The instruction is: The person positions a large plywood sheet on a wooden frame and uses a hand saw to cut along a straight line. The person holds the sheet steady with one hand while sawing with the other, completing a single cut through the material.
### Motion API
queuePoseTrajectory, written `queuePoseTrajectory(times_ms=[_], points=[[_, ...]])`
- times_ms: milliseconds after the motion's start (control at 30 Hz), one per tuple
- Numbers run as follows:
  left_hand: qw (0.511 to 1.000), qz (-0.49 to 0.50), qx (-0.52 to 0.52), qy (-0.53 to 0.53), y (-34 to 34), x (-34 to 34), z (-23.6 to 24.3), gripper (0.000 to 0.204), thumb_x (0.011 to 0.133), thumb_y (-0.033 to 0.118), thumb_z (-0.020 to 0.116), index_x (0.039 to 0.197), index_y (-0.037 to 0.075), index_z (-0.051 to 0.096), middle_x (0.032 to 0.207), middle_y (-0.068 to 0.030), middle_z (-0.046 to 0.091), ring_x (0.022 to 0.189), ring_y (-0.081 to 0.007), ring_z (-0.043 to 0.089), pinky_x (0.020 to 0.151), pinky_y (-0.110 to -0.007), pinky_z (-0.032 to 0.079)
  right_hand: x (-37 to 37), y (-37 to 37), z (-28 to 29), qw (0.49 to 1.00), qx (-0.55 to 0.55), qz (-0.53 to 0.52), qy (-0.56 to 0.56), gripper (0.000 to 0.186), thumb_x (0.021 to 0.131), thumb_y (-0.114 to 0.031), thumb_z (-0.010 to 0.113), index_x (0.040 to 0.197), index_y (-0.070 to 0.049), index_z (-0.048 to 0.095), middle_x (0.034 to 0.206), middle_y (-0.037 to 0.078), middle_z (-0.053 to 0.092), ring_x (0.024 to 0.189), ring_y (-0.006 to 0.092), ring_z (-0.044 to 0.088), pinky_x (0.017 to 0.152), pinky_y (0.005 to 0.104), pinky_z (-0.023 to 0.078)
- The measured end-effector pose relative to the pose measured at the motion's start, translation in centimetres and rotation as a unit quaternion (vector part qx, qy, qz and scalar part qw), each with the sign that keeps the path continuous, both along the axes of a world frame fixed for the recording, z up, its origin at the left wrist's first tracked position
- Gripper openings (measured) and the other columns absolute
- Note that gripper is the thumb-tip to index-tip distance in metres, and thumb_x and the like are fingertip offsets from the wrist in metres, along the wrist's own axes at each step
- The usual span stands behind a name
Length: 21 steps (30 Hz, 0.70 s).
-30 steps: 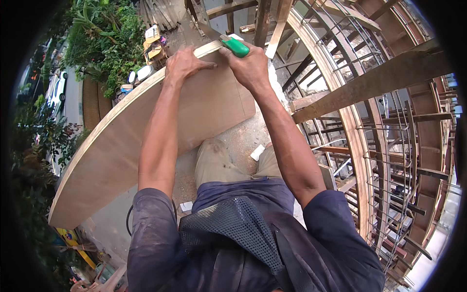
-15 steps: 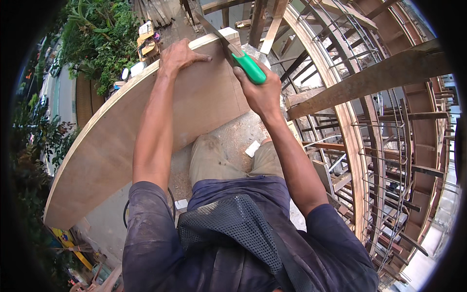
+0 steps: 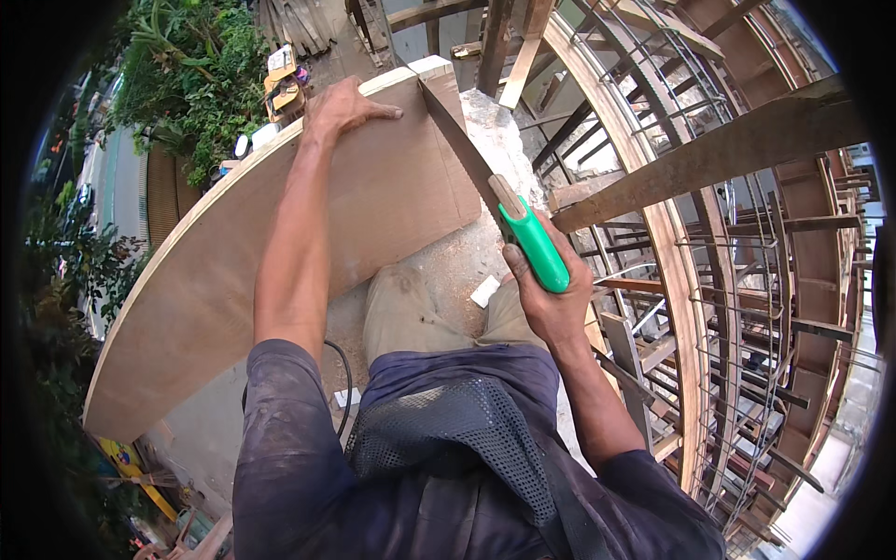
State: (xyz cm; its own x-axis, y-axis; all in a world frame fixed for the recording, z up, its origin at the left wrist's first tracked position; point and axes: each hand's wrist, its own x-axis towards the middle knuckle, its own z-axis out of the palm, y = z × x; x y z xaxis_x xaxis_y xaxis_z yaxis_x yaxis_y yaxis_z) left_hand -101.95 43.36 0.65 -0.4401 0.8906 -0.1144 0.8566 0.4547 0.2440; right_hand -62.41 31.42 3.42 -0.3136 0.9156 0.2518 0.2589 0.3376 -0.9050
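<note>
A large curved plywood panel (image 3: 224, 252) with a pale timber rim along its far edge lies in front of me and to the left. My left hand (image 3: 338, 112) grips that rim near its far end, fingers over the edge and thumb stretched across the face. My right hand (image 3: 557, 289) is closed around the green handle of a handsaw (image 3: 532, 245). The saw's blade slants away from me, and its far part sits at the rim, right of my left hand. A thin line runs across the panel beside the blade.
On the right stands a framework of curved timber (image 3: 667, 233), steel bars and a thick wooden beam (image 3: 709, 154). Past the rim lie an orange-yellow tool (image 3: 283, 93) and green plants (image 3: 187, 75). A small white offcut (image 3: 484, 291) rests on the dusty floor near my knees.
My right hand has drawn the saw back toward me and to the right, so more blade shows on my side of the rim. My left hand stays on the panel.
</note>
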Motion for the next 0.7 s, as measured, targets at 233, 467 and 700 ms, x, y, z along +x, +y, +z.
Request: queuePoseTrajectory(times_ms=[233, 467, 700], points=[[1.000, -0.002, 0.018, -0.018, -1.4, 2.4, 2.6, 0.106, 0.058, 0.080, 0.087, 0.127, 0.001, 0.070, 0.124, -0.0211, 0.076, 0.121, -0.0367, 0.071, 0.104, -0.050, 0.053, -14.1, 13.1, 1.1, 0.999, -0.032, 0.015, -0.035, 0.042, 0.092, -0.029, 0.083, 0.130, -0.011, 0.076, 0.090, 0.013, 0.080, 0.082, 0.0169, 0.072, 0.079, 0.0365, 0.057], [0.999, 0.022, -0.027, -0.031, -1.8, -0.2, 0.8, 0.105, 0.056, 0.080, 0.088, 0.127, 0.003, 0.071, 0.124, -0.0197, 0.077, 0.121, -0.0341, 0.071, 0.105, -0.047, 0.053, 2.0, -2.6, 0.9, 0.997, -0.075, 0.016, 0.016, 0.051, 0.094, -0.008, 0.080, 0.142, -0.001, 0.066, 0.116, 0.016, 0.080, 0.109, 0.0187, 0.077, 0.097, 0.0326, 0.058], [1.000, -0.021, 0.005, 0.000, -1.8, 2.3, 0.4, 0.106, 0.057, 0.080, 0.088, 0.126, 0.001, 0.071, 0.121, -0.0222, 0.077, 0.119, -0.0359, 0.073, 0.103, -0.048, 0.054, -6.2, 5.6, 0.8, 0.999, -0.041, -0.004, -0.013, 0.041, 0.094, -0.024, 0.081, 0.131, -0.007, 0.074, 0.095, 0.017, 0.081, 0.091, 0.0240, 0.080, 0.082, 0.0370, 0.060]])
